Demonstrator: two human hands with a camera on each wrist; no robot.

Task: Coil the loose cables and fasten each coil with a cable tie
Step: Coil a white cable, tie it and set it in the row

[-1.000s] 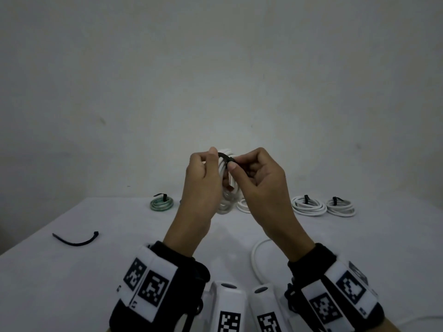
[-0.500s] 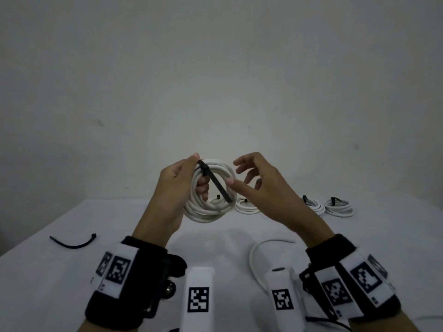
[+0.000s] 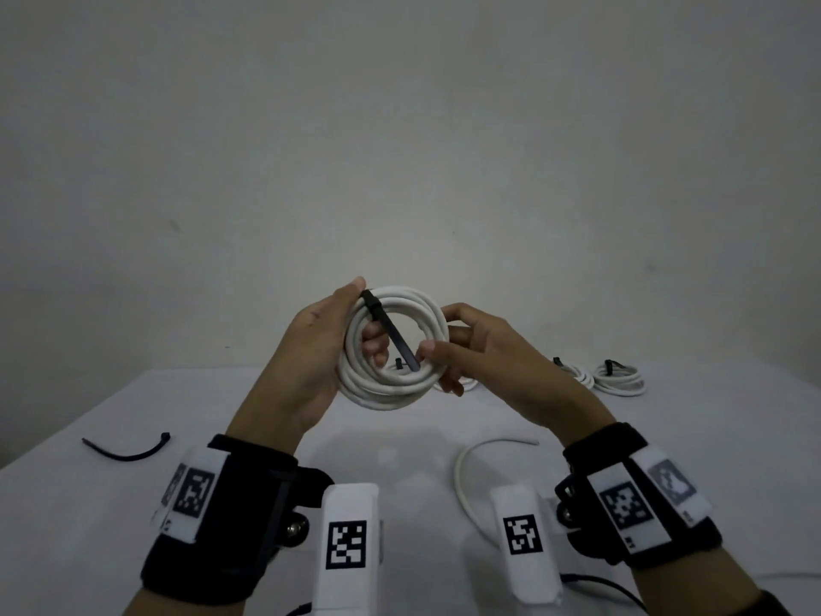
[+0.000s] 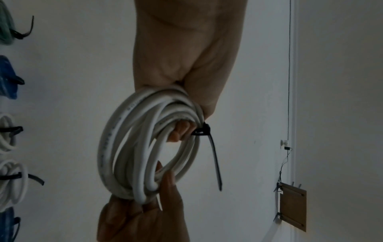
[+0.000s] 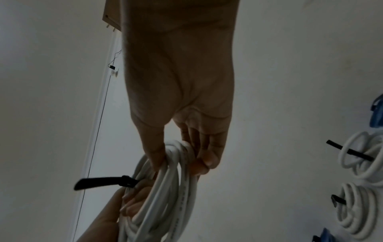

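Coil: a white cable coil (image 3: pixel 391 344) is held up in the air between both hands, above the table (image 3: pixel 111 504), its open face turned toward the person, likely so the tie can be checked.
Tie: a black cable tie (image 3: pixel 391 331) is cinched round the strands at about 11 o'clock on the coil; its free tail slants down across the opening toward 5 o'clock.
Left hand: the left hand (image 3: pixel 311 353) grips the coil's 9 o'clock side, thumb up by the tie's head and fingers curled through the opening, apparently to keep the loops bunched.
Right hand: the right hand (image 3: pixel 480 349) pinches the coil's 3 o'clock side, thumb in front and fingers behind the strands, steadying it.
Wrists: both are raised and angled inward, forearms converging on the coil.
Spare tie: a second black tie (image 3: pixel 129 449) lies on the table at 9 o'clock, well apart.
Loose cable: a white cable (image 3: pixel 462 477) curves on the table at 5 o'clock, seemingly not yet coiled.
Finished coils: tied white coils (image 3: pixel 619 380) lie at 3 o'clock.
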